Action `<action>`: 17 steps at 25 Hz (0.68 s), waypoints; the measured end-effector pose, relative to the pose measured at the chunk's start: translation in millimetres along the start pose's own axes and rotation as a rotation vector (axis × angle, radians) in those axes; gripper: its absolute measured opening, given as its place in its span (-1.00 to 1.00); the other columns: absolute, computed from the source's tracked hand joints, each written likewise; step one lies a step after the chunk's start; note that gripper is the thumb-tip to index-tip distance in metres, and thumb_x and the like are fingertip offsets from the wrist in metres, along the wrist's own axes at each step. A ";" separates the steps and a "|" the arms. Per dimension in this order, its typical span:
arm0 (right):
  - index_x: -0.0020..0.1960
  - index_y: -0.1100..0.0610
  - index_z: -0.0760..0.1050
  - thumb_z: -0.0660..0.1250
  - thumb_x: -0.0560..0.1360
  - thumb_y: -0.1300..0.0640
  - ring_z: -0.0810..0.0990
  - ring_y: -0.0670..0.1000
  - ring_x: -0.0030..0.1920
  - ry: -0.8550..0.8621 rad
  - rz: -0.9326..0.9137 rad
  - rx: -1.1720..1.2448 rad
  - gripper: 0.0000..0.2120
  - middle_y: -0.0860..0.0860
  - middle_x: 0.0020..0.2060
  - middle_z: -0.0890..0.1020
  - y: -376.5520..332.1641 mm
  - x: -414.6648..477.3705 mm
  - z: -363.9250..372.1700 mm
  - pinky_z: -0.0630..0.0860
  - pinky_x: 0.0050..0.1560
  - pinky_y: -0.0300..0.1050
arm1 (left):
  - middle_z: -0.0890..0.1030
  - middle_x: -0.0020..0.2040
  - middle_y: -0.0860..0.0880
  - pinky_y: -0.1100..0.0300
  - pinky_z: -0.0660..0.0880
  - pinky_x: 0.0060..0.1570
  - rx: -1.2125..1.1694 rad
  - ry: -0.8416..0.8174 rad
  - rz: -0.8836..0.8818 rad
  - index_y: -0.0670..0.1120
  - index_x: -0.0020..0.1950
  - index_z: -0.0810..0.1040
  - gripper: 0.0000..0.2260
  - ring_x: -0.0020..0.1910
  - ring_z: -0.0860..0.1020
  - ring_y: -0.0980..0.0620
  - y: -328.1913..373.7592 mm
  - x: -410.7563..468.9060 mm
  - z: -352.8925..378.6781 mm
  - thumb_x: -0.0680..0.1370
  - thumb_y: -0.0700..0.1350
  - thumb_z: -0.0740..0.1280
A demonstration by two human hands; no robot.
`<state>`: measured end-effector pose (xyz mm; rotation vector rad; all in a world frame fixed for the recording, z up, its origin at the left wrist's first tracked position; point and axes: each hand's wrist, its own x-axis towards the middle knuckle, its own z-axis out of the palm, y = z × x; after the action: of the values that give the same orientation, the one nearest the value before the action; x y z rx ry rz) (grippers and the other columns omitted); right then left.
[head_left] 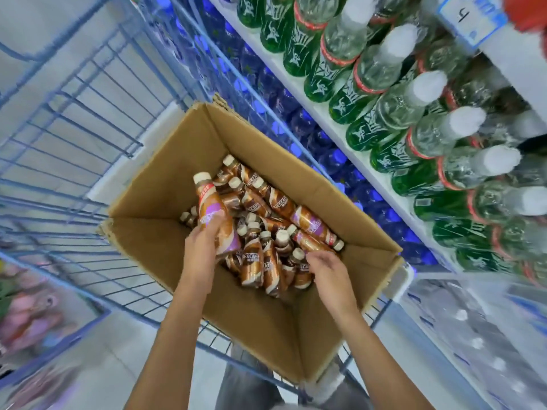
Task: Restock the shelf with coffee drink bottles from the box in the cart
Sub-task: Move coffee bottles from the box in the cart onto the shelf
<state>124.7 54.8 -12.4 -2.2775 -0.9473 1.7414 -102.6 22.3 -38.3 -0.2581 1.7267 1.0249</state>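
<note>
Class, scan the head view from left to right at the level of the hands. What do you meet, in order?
Blue cart wires → left hand gripping a coffee bottle → loose bottles → right hand → cardboard box wall → green bottles.

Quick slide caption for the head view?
Left hand holds a coffee bottle over the cardboard box; right hand is down among the loose bottles.

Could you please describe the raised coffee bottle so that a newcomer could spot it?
Find the open brown cardboard box in the blue wire cart. Inside it, the left hand grips one brown plastic coffee bottle. Unlike the heaped bottles, it is raised clear, cream cap uppermost.
</note>
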 end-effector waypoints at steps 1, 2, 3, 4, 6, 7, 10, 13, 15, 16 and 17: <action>0.20 0.03 0.54 0.35 0.59 -0.02 0.61 -0.04 0.11 0.029 0.008 -0.020 -0.77 -0.06 0.12 0.64 3.6 13.4 1.6 0.47 -0.22 -0.34 | 0.73 0.01 -0.09 0.02 0.58 0.08 -0.028 -0.065 0.004 -0.12 0.23 0.59 -0.64 0.01 0.70 -0.04 3.7 -25.6 -0.8 0.52 0.04 0.45; 0.21 0.04 0.51 0.36 0.57 0.00 0.60 0.00 0.12 0.059 0.010 -0.065 -0.75 -0.03 0.12 0.63 5.9 28.0 4.5 0.49 -0.21 -0.33 | 0.74 -0.01 -0.07 0.06 0.57 0.03 -0.043 -0.108 0.014 -0.12 0.21 0.60 -0.69 -0.03 0.71 0.00 4.6 -43.4 -2.9 0.54 0.00 0.43; 0.24 0.04 0.49 0.38 0.53 0.02 0.59 0.06 0.16 0.090 0.002 -0.132 -0.70 0.00 0.14 0.63 8.0 44.3 9.4 0.52 -0.12 -0.26 | 0.74 -0.03 -0.06 0.09 0.56 -0.01 -0.056 -0.141 0.021 -0.13 0.22 0.59 -0.72 -0.06 0.71 0.02 4.2 -58.6 -4.2 0.56 -0.03 0.41; 0.30 0.06 0.47 0.39 0.49 0.01 0.57 0.11 0.21 0.120 -0.007 -0.224 -0.60 0.04 0.20 0.61 11.3 62.9 15.6 0.54 0.05 -0.15 | 0.73 -0.02 -0.07 0.11 0.55 -0.03 -0.067 -0.158 0.024 -0.14 0.23 0.58 -0.72 -0.07 0.70 0.02 0.3 -66.0 -5.4 0.57 -0.05 0.40; 0.43 0.12 0.39 0.39 0.45 -0.02 0.48 0.18 0.34 0.142 0.042 -0.488 -0.41 0.13 0.37 0.49 15.1 95.2 30.0 0.45 0.34 0.02 | 0.72 0.06 -0.12 0.09 0.55 0.01 -0.074 -0.175 0.004 -0.14 0.27 0.57 -0.68 0.01 0.70 -0.03 -8.4 -77.8 -6.1 0.56 -0.05 0.39; 0.48 0.15 0.32 0.39 0.47 -0.03 0.40 0.20 0.42 0.136 0.079 -0.629 -0.35 0.17 0.45 0.39 16.9 109.8 35.6 0.39 0.42 0.07 | 0.71 0.10 -0.14 0.08 0.55 0.03 -0.082 -0.177 -0.009 -0.15 0.28 0.56 -0.66 0.04 0.69 -0.05 -13.2 -81.5 -7.0 0.55 -0.04 0.39; 0.58 0.20 0.11 0.44 0.48 -0.13 0.22 0.20 0.53 0.128 0.121 -0.898 -0.14 0.18 0.55 0.21 16.8 136.2 37.3 0.29 0.48 0.12 | 0.69 0.13 -0.15 0.07 0.56 0.04 -0.111 -0.178 -0.033 -0.14 0.29 0.56 -0.60 0.08 0.68 -0.08 -25.0 -90.5 -11.1 0.50 0.00 0.41; 0.56 0.21 0.12 0.50 0.46 -0.08 0.29 0.19 0.50 0.143 0.002 -1.072 -0.13 0.17 0.51 0.31 30.2 147.3 30.7 0.36 0.41 0.11 | 0.70 0.11 -0.13 0.10 0.56 0.01 -0.116 -0.175 -0.048 -0.12 0.28 0.57 -0.61 0.04 0.68 -0.03 -29.7 -96.4 -15.8 0.49 0.01 0.40; 0.53 0.18 0.16 0.50 0.45 -0.04 0.36 0.19 0.46 0.137 -0.047 -1.144 -0.18 0.16 0.47 0.37 34.7 148.8 28.4 0.41 0.35 0.09 | 0.70 0.12 -0.13 0.10 0.55 0.02 -0.125 -0.182 -0.049 -0.11 0.28 0.57 -0.62 0.04 0.67 -0.02 -32.0 -96.2 -19.4 0.50 0.00 0.39; 0.52 0.16 0.20 0.50 0.46 -0.06 0.41 0.19 0.43 0.114 -0.033 -1.172 -0.22 0.16 0.45 0.40 29.0 145.4 27.3 0.45 0.33 0.07 | 0.70 0.13 -0.13 0.08 0.55 0.04 -0.126 -0.184 -0.046 -0.11 0.29 0.57 -0.61 0.05 0.67 -0.03 -32.1 -95.8 -21.3 0.50 0.01 0.39; 0.49 0.14 0.27 0.48 0.46 -0.08 0.47 0.19 0.38 0.073 -0.025 -1.200 -0.28 0.15 0.42 0.44 19.9 141.5 24.7 0.49 0.31 0.05 | 0.69 0.14 -0.13 0.07 0.55 0.06 -0.123 -0.185 -0.043 -0.11 0.30 0.57 -0.59 0.08 0.67 -0.05 -31.1 -96.3 -22.5 0.49 0.01 0.41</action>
<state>130.3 109.0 -146.8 -2.7832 -2.4461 1.1241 -58.7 -41.9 30.3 -0.2687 1.4884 1.0902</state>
